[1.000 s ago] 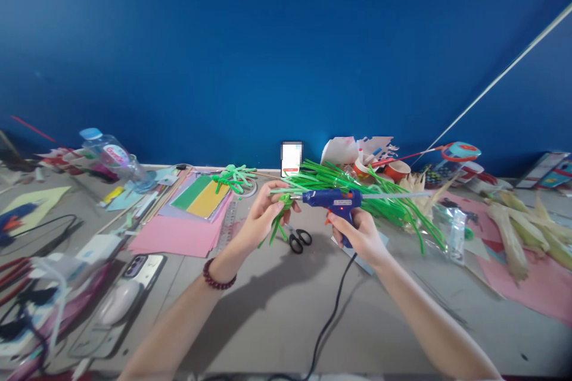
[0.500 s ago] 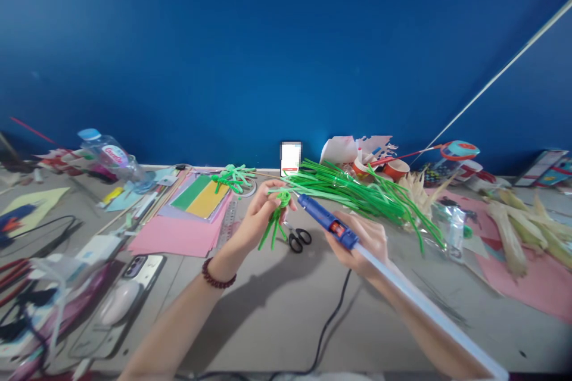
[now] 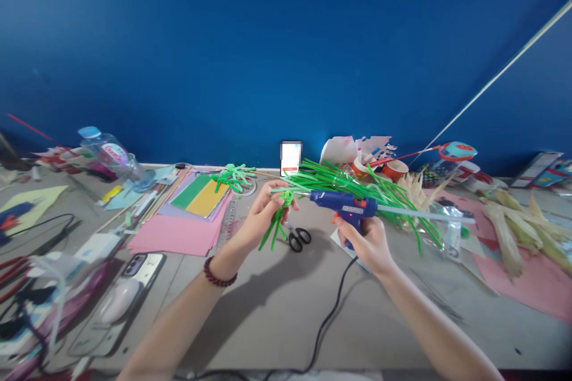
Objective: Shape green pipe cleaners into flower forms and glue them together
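Note:
Between the fingers of my left hand (image 3: 267, 208) is a green pipe-cleaner figure (image 3: 277, 221), with several strands hanging down from a coiled top. My right hand (image 3: 369, 245) is wrapped round the handle of a blue glue gun (image 3: 344, 205), which lies almost level. Its nozzle points left and reaches close to the coiled top; whether they touch I cannot tell. A long pale glue stick (image 3: 420, 213) sticks out of the gun's back. Black-handled scissors (image 3: 299, 239) lie on the table just below my left fingers, their blades partly hidden.
Loose green pipe cleaners (image 3: 357, 187) are heaped behind the glue gun. Another green pipe-cleaner piece (image 3: 236, 177) lies beside pink paper (image 3: 179, 233) on the left. A lit phone (image 3: 291, 158) leans on the blue wall. The gun's black cord (image 3: 328, 315) runs toward the front edge.
My right hand has turned the glue gun from a slant to nearly level, its back end swinging up and away. A white sheet now shows beneath it. My left hand has barely moved.

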Available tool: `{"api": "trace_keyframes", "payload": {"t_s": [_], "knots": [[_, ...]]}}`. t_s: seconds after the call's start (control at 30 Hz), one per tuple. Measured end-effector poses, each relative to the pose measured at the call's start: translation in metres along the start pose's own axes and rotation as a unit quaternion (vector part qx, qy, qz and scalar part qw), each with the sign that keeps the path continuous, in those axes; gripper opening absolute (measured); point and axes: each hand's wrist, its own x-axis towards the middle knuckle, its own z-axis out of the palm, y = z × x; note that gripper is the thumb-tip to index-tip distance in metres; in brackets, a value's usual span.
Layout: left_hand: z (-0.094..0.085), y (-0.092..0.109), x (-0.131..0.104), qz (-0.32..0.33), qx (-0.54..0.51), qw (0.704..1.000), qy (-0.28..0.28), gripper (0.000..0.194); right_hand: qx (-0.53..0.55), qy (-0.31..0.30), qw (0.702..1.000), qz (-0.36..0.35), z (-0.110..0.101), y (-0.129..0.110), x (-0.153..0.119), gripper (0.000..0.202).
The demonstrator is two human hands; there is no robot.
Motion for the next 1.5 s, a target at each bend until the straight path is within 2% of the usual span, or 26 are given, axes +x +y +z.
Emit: {"api": "trace_keyframes", "payload": {"t_s": [0.2, 0.37, 0.53, 0.6, 0.7, 0.83, 0.93, 1.0, 1.1, 1.23, 1.37, 1.5], "knots": [[0.001, 0.001, -0.001, 0.009, 0.022, 1.0, -0.006, 0.028, -0.034, -0.021, 0.999, 0.011, 0.008, 0.001, -0.002, 0.037], [0.0, -0.001, 0.0, 0.029, 0.034, 0.999, -0.004, 0.033, -0.084, -0.02, 0.996, -0.029, 0.004, -0.001, -0.001, 0.033], [-0.005, -0.006, -0.001, 0.068, 0.09, 0.994, -0.007, 0.029, -0.12, 0.022, 0.991, -0.063, -0.003, -0.007, -0.004, 0.027], [-0.007, -0.007, 0.0, 0.079, 0.117, 0.99, 0.005, 0.028, -0.069, 0.031, 0.996, -0.036, -0.005, -0.006, -0.005, 0.031], [-0.008, -0.008, 0.002, 0.078, 0.12, 0.989, 0.027, 0.027, 0.061, 0.021, 0.996, 0.056, -0.01, 0.002, -0.007, 0.038], [-0.008, -0.006, 0.004, 0.063, 0.099, 0.993, 0.031, 0.03, 0.18, 0.013, 0.966, 0.187, -0.022, 0.024, -0.011, 0.043], [-0.006, -0.002, 0.004, 0.054, 0.099, 0.993, 0.029, 0.031, 0.226, -0.044, 0.94, 0.252, -0.039, 0.044, -0.02, 0.047], [-0.005, 0.001, 0.003, 0.052, 0.099, 0.993, 0.029, 0.03, 0.247, -0.084, 0.924, 0.281, -0.051, 0.056, -0.029, 0.047], [-0.003, 0.003, 0.001, 0.041, 0.092, 0.995, 0.023, 0.026, 0.249, -0.068, 0.91, 0.326, -0.067, 0.07, -0.046, 0.038], [-0.002, 0.005, 0.0, 0.021, 0.067, 0.997, 0.024, 0.021, 0.211, -0.075, 0.897, 0.382, -0.081, 0.082, -0.064, 0.039], [-0.002, 0.004, 0.0, 0.016, 0.053, 0.998, 0.029, 0.02, 0.227, -0.096, 0.89, 0.384, -0.088, 0.089, -0.072, 0.039], [-0.002, 0.003, 0.0, 0.009, 0.052, 0.998, 0.03, 0.021, 0.219, -0.104, 0.888, 0.392, -0.086, 0.096, -0.068, 0.039]]}}
